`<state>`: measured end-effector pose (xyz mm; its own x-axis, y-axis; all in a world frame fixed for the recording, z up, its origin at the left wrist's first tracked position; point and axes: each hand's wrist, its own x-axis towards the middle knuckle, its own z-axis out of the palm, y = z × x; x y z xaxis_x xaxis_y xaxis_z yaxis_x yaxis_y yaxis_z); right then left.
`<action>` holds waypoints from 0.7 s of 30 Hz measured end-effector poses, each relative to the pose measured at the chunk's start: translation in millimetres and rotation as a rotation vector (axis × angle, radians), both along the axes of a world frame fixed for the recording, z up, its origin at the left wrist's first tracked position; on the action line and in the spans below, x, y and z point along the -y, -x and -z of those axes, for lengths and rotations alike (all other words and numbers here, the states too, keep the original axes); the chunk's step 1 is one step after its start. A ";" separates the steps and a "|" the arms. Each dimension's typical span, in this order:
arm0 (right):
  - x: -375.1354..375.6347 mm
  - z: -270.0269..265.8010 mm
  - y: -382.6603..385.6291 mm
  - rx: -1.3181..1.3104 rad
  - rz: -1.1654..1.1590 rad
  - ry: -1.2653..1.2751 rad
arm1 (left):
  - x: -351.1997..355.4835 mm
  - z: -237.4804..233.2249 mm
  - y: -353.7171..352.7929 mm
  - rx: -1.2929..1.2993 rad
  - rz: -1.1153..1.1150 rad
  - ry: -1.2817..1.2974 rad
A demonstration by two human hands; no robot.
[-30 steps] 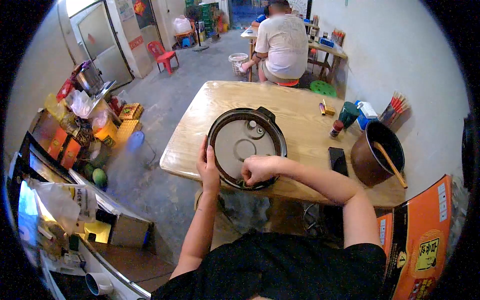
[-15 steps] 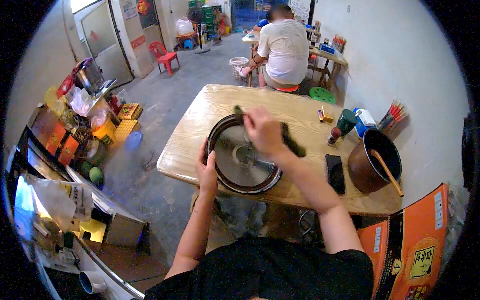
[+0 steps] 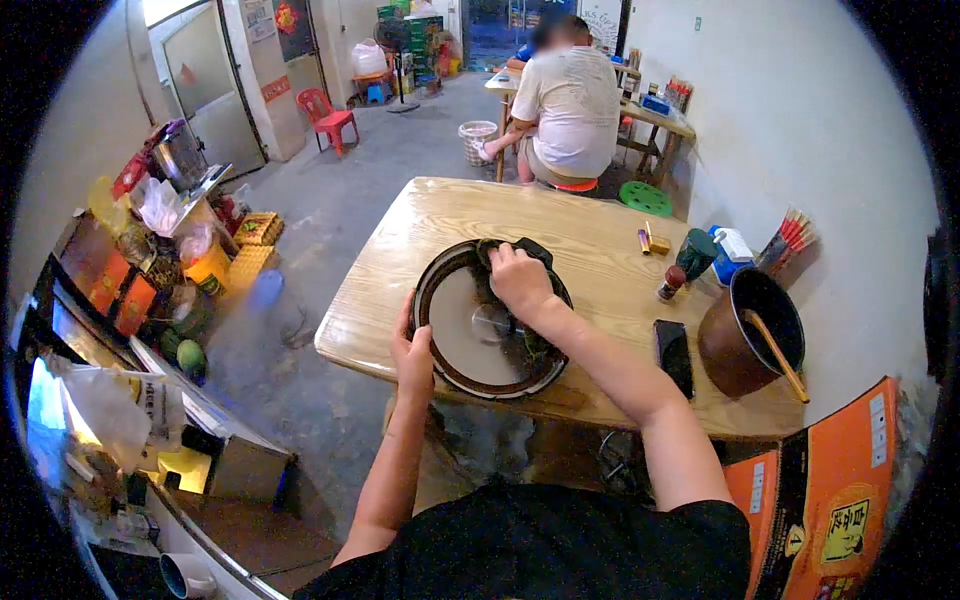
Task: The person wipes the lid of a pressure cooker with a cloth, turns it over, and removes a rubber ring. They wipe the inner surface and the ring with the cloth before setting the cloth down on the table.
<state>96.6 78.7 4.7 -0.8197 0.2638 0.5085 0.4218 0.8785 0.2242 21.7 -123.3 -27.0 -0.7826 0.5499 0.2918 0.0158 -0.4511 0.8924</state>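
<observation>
A round, shiny disc with a dark brown rim (image 3: 449, 370), resembling a glass pot lid, is on the wooden table in front of me. My left hand (image 3: 411, 352) grips its left edge, thumb on top and fingers around the side. Near the far edge, my right hand (image 3: 520, 284) is closed on a dark green-black cloth (image 3: 537, 252), pressed against the rim. Part of the cloth is hidden under my fingers. A dark, uneven patch shows on the disc's right side, below my right wrist.
On the wooden table (image 3: 375, 300) are a phone (image 3: 673, 357), a brown pot (image 3: 735, 345) with a wooden handle (image 3: 775, 355), a red-capped jar (image 3: 672, 282), a green cup (image 3: 697, 254) and a tissue pack (image 3: 732, 252). Beyond, a person (image 3: 570, 110) sits at another table.
My right hand has swept the cloth across the disc and it now lies bunched at the far rim. My left hand keeps its hold on the left edge.
</observation>
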 end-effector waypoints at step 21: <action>-4.6 -4.7 -84.7 0.349 0.134 0.000 | -10.3 9.8 -9.8 -0.082 -0.143 -0.006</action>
<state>181.4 83.4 9.5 -0.9019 0.3804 0.2045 0.4312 0.8208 0.3748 31.5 -113.0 -36.8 -0.8260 0.4331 0.3609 0.1527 -0.4445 0.8827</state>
